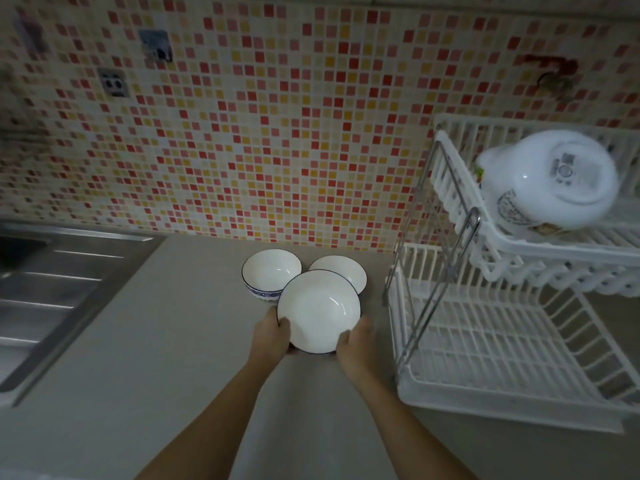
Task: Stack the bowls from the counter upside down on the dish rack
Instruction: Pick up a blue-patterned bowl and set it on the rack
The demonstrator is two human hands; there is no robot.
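Three white bowls with dark rims are on the grey counter near the tiled wall. The nearest bowl [318, 311] faces up and is held at its near rim by both hands: my left hand [272, 336] on its left side, my right hand [356, 344] on its right. Behind it stand a bowl with a blue patterned band [270, 271] and another white bowl [343, 270], both upright. The white two-tier dish rack [485, 341] is to the right. Upside-down white bowls [550, 178] rest stacked on its upper tier.
A steel sink with a ribbed drainboard [52, 292] lies at the left. The mosaic tile wall [242, 133] with a socket stands behind the counter [173, 341]. The rack's lower tier [491, 344] holds nothing. A metal frame [446, 268] props the rack's left side.
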